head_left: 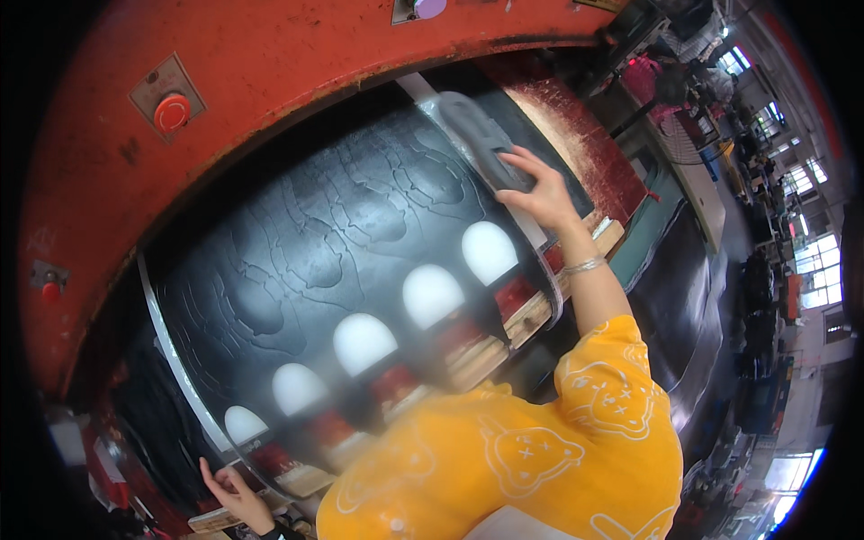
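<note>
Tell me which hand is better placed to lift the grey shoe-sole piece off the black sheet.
The right hand: it already rests on the grey sole piece at the sheet's far corner. The left hand is at the near corner of the black sheet, far from it.

Big red machine housing (297, 54) arcs above, up-left of the upper grip. On it a red push button (171, 112) in a grey plate, well left of that grip; a smaller red button (51, 290) lower on the left edge. Five white rounded shapes (431, 295) run in a diagonal row below the upper grip, down toward the lower one. Wooden blocks (531, 315) just under the row. Right: blurred factory hall, bright windows (814, 261).
</note>
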`<state>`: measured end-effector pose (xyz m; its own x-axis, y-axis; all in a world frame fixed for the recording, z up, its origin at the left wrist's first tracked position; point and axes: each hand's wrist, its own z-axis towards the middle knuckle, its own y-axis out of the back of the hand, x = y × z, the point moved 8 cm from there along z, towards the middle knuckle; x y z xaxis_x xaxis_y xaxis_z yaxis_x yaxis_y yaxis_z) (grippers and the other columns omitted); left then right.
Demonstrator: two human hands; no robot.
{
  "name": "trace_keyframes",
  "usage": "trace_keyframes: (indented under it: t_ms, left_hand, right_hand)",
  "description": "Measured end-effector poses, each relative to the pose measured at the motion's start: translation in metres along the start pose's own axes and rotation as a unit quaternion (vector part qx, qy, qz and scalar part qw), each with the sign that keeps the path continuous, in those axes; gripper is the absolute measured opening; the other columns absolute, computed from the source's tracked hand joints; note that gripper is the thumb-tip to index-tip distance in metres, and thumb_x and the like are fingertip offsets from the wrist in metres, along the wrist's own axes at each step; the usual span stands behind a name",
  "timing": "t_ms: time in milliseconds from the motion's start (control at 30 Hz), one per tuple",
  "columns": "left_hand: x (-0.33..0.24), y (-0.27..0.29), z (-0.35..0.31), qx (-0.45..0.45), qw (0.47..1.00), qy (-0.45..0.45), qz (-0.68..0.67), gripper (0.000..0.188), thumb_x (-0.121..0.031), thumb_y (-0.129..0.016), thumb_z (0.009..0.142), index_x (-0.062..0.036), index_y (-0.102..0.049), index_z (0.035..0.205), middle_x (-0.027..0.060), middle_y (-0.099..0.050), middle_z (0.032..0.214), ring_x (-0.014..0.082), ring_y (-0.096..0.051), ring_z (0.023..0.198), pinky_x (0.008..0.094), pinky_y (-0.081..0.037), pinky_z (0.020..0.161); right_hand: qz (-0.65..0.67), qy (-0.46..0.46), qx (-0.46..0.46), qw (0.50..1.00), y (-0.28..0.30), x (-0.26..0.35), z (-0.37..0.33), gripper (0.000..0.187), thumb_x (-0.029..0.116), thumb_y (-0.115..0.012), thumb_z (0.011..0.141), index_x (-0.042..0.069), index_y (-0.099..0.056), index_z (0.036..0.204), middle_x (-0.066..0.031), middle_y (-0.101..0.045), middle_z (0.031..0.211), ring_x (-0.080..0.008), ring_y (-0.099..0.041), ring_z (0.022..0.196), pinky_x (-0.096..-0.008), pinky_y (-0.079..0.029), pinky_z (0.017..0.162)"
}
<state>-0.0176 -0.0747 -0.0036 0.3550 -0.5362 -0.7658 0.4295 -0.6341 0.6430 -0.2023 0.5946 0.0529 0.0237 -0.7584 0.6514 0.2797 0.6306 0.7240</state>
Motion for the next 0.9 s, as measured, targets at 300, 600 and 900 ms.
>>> trace_keyframes:
  t_ms: [300, 600, 900]
  left_hand:
    - [-0.029, -0.041, 0.000, 0.056, 0.983, -0.052, -0.167, 0.048, -0.015, -0.048, 0.097, -0.0091, -0.035, 0.143, 0.0014, -0.057, 0.089, 0.0037, -0.045, 0.063, 0.0162, -0.038, 0.057]
    - [-0.055, -0.002, 0.044, 0.055, 0.982, -0.183, 0.003, 0.028, -0.015, -0.049, 0.098, 0.0044, -0.059, 0.116, 0.0096, -0.062, 0.114, 0.0156, -0.056, 0.103, 0.0264, -0.040, 0.093]
    - [-0.175, -0.072, -0.013, 0.148, 0.961, -0.225, -0.062, 0.032, -0.008, -0.051, 0.095, 0.0026, -0.055, 0.125, 0.0100, -0.061, 0.118, 0.0162, -0.057, 0.105, 0.0278, -0.042, 0.095]
  right_hand:
    - [-0.227, -0.157, 0.043, 0.960, 0.040, -0.058, -0.077, 0.041, 0.041, -0.061, 0.085, 0.001, -0.069, 0.089, -0.0180, -0.066, 0.096, -0.0313, -0.064, 0.088, -0.0356, -0.049, 0.078]
    - [0.076, -0.120, 0.246, 0.959, 0.032, -0.019, -0.147, 0.039, 0.028, -0.056, 0.093, -0.004, -0.057, 0.070, -0.0119, -0.054, 0.059, -0.0097, -0.056, 0.063, -0.0312, -0.044, 0.058]
    - [0.150, -0.060, 0.337, 0.928, -0.015, -0.038, -0.121, 0.025, 0.024, -0.059, 0.093, 0.000, -0.066, 0.099, -0.0005, -0.065, 0.085, -0.0110, -0.060, 0.079, -0.0235, -0.048, 0.070]
